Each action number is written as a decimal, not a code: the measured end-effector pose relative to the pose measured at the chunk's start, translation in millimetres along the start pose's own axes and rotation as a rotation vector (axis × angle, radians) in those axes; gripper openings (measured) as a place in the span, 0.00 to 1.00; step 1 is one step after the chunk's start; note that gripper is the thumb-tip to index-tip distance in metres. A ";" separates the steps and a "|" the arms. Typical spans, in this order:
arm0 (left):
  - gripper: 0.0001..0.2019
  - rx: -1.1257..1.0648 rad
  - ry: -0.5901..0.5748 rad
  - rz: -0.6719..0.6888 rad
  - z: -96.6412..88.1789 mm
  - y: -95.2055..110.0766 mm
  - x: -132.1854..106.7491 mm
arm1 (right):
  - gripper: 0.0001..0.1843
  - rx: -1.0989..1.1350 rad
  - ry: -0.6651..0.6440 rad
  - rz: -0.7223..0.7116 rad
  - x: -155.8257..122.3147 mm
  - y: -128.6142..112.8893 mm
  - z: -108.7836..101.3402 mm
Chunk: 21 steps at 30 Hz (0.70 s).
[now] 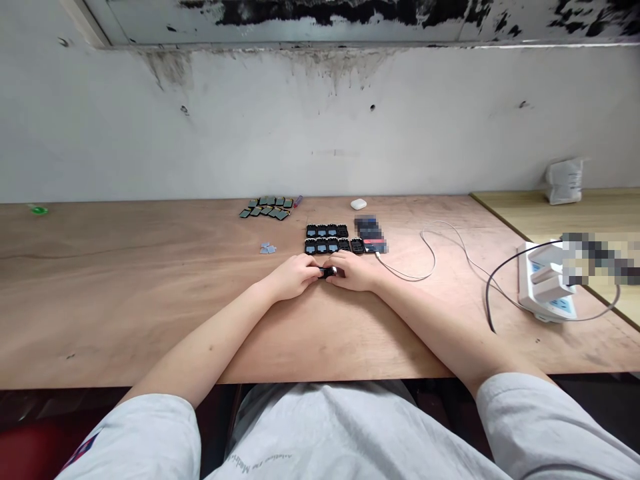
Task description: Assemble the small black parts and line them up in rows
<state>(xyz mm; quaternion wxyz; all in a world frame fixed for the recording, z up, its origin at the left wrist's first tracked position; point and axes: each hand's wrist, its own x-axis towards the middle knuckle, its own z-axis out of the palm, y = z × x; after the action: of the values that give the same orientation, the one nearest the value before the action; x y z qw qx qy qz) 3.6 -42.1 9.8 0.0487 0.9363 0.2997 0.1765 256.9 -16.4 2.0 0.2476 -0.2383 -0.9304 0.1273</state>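
Note:
Between my fingertips is a small black plastic case (327, 272), gripped from both sides just above the wooden table. My left hand (296, 276) closes on its left end, and my right hand (354, 271) on its right end; fingers hide much of it. Right beyond my hands lie two rows of similar black cases (321, 247), several with light blue-grey pieces set in them. A few loose blue-grey pieces (268, 249) lie to the left. Further back are two rows of small boards with greenish-grey screens (267, 210).
A phone (370, 233), partly blurred out, lies beside the cases with a white cable (413, 277) running to a power strip (547, 287) at right. A white earbud case (359, 204) sits near the wall. A purple item (299, 201) is by the boards; a white packet (565, 181) stands far right.

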 end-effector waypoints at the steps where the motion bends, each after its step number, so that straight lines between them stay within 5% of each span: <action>1: 0.12 0.000 -0.002 -0.007 0.5 0.2 0.1 | 0.14 0.001 0.003 -0.005 0.0 0.3 0.2; 14: 0.12 0.113 0.005 0.046 -5.9 9.8 0.1 | 0.14 0.027 0.001 0.036 0.0 2.2 0.4; 21: 0.14 -0.021 0.073 0.009 5.9 -2.4 -2.9 | 0.15 0.034 0.000 0.042 -0.9 2.2 0.3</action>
<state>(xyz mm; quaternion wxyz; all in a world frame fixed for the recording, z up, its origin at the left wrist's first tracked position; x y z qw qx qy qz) 2.3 -41.7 2.9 0.0466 0.9300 0.2952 0.2140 258.3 -15.0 0.6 0.2489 -0.2534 -0.9230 0.1483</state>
